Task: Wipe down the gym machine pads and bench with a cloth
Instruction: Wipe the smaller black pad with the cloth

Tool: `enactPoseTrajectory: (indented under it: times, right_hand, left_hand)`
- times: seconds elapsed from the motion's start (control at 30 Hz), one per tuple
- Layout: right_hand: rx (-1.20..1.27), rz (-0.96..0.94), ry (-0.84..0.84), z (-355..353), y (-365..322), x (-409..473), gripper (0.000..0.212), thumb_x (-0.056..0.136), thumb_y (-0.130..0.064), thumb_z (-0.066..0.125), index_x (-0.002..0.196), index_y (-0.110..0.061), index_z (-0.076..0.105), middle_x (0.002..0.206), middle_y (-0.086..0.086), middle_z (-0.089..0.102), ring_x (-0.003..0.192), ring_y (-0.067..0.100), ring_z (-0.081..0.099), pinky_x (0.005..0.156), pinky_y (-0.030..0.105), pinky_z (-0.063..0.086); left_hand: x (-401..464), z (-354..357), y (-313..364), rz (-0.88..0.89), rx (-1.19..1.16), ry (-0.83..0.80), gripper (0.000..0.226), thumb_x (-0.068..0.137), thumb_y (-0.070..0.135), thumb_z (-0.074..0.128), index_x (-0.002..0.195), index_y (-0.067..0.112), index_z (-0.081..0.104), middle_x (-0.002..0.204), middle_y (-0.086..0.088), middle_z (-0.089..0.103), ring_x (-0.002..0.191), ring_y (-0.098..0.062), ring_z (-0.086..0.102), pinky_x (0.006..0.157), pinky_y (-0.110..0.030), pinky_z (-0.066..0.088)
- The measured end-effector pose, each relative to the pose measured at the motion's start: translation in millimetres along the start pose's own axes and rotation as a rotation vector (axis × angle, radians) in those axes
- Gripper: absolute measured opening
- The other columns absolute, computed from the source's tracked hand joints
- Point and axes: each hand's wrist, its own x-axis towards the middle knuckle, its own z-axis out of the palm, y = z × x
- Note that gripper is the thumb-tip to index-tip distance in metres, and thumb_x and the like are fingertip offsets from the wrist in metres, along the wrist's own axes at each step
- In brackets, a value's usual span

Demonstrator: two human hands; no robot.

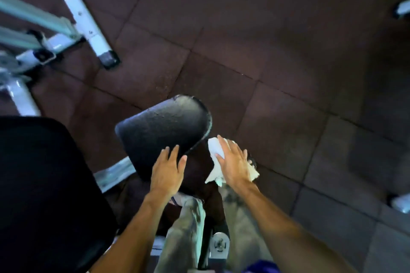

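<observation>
Head view, the only one: left hand lies flat with fingers straight on the near edge of the small black pad, steadying it, holding nothing. Right hand, fingers also straight and spread, presses the white cloth just right of the pad, below its lower right edge; what lies under the cloth is hidden by hand and cloth, possibly the pad's side or its mount, cannot tell. Both hands apart from each other, neither curled round anything. A larger black seat sits to the left, near the pad. White frame of another machine stands on the dark tiled floor upper left, well apart. Person's trouser legs show below the hands. Step, as I judge it: wiping the small pad, at or just off its right edge; the seat looks not yet reached. Next move likely calls for sweeping the cloth back across the pad top with flat pressure while the left hand braces, then shifting to the seat. Containers: none visible, no bucket or spray bottle in frame.
</observation>
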Motion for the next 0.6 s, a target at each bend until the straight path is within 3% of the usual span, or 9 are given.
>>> enactPoseTrajectory:
  times: [0.2,0.37,0.6]
  right_hand:
    - [0.155,0.255,0.121,-83.8,96.1,-71.1,0.055,0.103,-0.036,0.046,0.154,-0.028,0.029,0.150,0.003,0.044,0.142,0.024,0.037,0.122,0.052,0.008]
    - [0.370,0.414,0.284,-153.0,178.5,-94.9,0.054,0.102,-0.035,0.048,0.153,-0.026,0.032,0.149,0.005,0.046,0.139,0.025,0.042,0.115,0.040,0.030]
    - [0.568,0.675,0.496,-228.0,262.8,-104.2,0.054,0.101,-0.031,0.051,0.151,-0.024,0.034,0.146,0.008,0.049,0.132,0.028,0.049,0.111,0.039,0.036]
  left_hand:
    - [-32.7,17.2,163.9,0.230,0.165,-0.133,0.057,0.102,0.047,0.033,0.152,0.018,0.034,0.157,-0.015,0.036,0.148,-0.030,0.029,0.119,-0.041,0.029]
    - [-41.9,37.3,309.1,0.463,0.258,-0.290,0.055,0.103,0.046,0.032,0.152,0.021,0.033,0.158,-0.012,0.034,0.148,-0.027,0.029,0.119,-0.040,0.030]
    - [-28.9,60.3,459.5,0.729,0.427,-0.371,0.050,0.102,0.046,0.036,0.145,0.021,0.042,0.148,-0.004,0.047,0.136,-0.026,0.045,0.113,-0.042,0.038]
